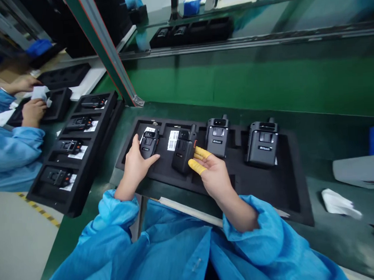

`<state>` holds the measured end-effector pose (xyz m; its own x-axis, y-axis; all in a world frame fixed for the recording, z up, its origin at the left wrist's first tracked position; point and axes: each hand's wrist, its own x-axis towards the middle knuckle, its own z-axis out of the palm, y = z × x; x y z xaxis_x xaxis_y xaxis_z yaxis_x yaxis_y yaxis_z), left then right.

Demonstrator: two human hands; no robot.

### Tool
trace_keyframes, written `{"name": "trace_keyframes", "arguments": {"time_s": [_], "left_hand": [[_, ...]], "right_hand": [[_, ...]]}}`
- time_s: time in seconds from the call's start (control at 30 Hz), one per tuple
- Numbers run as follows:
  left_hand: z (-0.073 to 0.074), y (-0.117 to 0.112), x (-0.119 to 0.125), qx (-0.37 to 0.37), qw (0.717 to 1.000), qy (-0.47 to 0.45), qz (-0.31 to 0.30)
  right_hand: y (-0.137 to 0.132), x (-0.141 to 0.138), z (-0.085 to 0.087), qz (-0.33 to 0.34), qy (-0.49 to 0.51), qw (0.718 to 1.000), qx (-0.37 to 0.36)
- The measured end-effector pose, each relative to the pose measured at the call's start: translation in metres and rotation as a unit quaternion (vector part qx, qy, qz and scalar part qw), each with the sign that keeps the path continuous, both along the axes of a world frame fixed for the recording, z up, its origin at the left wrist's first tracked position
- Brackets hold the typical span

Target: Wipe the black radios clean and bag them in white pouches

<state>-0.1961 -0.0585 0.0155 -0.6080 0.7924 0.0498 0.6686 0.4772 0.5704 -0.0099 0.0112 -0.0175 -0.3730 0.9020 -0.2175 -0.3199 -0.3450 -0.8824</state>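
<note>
A black foam tray (288, 181) lies in front of me with several black handheld radios in or on it. My left hand (136, 165) is curved around the leftmost radio (149, 145), fingers along its left side and thumb near its lower right. My right hand (215, 172), with yellow finger cots, grips the lower right edge of the second radio (183, 156), which is tilted and slightly blurred. A white label (173, 139) shows beside that radio. Farther right are a third radio (218, 136) and a fourth radio (263, 143), both marked "Riton".
At left, another foam tray (82, 161) holds several radios with white labels. Beyond it a co-worker's hands (33, 111) hold white material. A metal post (109, 52) rises behind my tray. A crumpled white tissue (340, 203) and a pale container (358, 171) lie at right.
</note>
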Motion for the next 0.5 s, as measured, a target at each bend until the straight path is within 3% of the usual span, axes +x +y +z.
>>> {"name": "trace_keyframes", "arguments": {"time_s": [0.13,0.23,0.3,0.37,0.43,0.5], "left_hand": [[0.01,0.007,-0.014,-0.074,0.997,0.017,-0.017],[0.013,0.013,-0.028,-0.087,0.996,0.007,-0.025],[0.012,0.014,-0.036,-0.055,0.998,-0.02,-0.013],[0.009,0.012,-0.04,0.023,0.991,-0.128,0.027],[0.006,0.009,-0.038,0.105,0.958,-0.26,0.057],[0.003,0.006,-0.031,0.159,0.92,-0.356,0.048]], "right_hand": [[-0.001,0.0,0.0,-0.001,-0.005,1.0,0.007],[-0.001,0.001,-0.001,0.005,-0.011,1.0,0.014],[-0.001,0.002,-0.002,0.005,-0.012,1.0,0.02],[0.0,0.002,-0.004,0.009,-0.016,1.0,0.024],[0.001,0.003,-0.005,0.017,-0.021,0.999,0.028],[0.002,0.003,-0.006,0.021,-0.025,0.999,0.031]]}}
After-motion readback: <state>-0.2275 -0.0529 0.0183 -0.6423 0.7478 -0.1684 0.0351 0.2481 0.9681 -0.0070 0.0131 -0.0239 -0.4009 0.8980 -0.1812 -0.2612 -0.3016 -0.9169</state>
